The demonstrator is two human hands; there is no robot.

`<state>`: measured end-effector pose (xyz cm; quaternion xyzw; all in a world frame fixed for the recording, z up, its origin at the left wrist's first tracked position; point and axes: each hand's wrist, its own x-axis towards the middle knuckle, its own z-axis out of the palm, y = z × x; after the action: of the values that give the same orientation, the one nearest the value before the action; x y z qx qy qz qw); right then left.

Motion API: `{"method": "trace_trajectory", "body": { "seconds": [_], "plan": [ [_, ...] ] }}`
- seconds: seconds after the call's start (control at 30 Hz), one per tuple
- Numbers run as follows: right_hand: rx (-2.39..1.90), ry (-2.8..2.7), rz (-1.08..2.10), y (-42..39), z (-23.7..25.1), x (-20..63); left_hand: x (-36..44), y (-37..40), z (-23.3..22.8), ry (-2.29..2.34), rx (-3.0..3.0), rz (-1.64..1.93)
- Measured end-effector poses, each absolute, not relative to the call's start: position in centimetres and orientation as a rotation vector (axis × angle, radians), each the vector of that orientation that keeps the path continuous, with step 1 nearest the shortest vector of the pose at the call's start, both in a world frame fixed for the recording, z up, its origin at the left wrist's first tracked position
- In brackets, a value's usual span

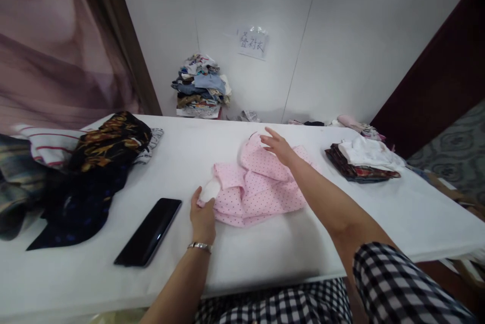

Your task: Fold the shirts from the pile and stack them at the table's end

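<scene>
While two hands work at it, one pink shirt lies crumpled near the middle of the white worktop. The left hand pinches the shirt's near-left edge, fingers closed on the cloth, with a bracelet at the wrist. The right hand rests open on the shirt's far part, fingers spread and flat. The shirt is pale pink with small dark dots, bunched in several loose folds, and a white patch shows just by the left hand. One black phone lies face up to the left of that hand, near but apart from the shirt. Three heaps of clothes are in view: a dark one at the left end of the worktop, a folded stack at the right, and a mixed pile by the wall, under one paper sign.
</scene>
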<state>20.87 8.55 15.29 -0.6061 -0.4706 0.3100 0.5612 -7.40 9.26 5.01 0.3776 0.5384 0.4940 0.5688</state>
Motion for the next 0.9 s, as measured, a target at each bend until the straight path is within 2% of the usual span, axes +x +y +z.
{"method": "trace_trajectory", "body": {
  "seconds": [0.13,0.33,0.5,0.63,0.7,0.77,0.83,0.9],
  "plan": [
    [-1.796,-1.061,0.534,4.3,12.0,23.7,-7.6,9.0,5.3,1.224,0.855,1.17],
    [-2.133,-1.205,0.45,-4.2,6.3,25.6,-7.7,8.9,5.5,1.265,0.923,1.129],
    [-2.114,-1.545,0.301,-8.1,4.0,22.4,-8.8,8.6,7.1,1.3,1.076,1.29],
    [-2.015,-1.427,0.314,-8.3,4.9,23.1,-10.1,8.4,8.1,1.287,1.529,1.58],
    [-2.08,-1.248,0.205,-7.8,5.9,25.4,-10.5,8.5,7.7,1.289,1.756,1.503],
    [-2.178,-1.033,0.101,-7.2,6.7,28.2,-10.7,8.5,6.9,1.317,1.863,1.252],
    [-2.26,-0.847,0.059,-6.8,7.2,30.7,-10.9,8.5,6.0,1.358,1.884,0.994],
    [-2.298,-0.753,0.072,-6.4,7.5,32.1,-11.0,8.3,5.6,1.396,1.825,0.896]
  ]
}}
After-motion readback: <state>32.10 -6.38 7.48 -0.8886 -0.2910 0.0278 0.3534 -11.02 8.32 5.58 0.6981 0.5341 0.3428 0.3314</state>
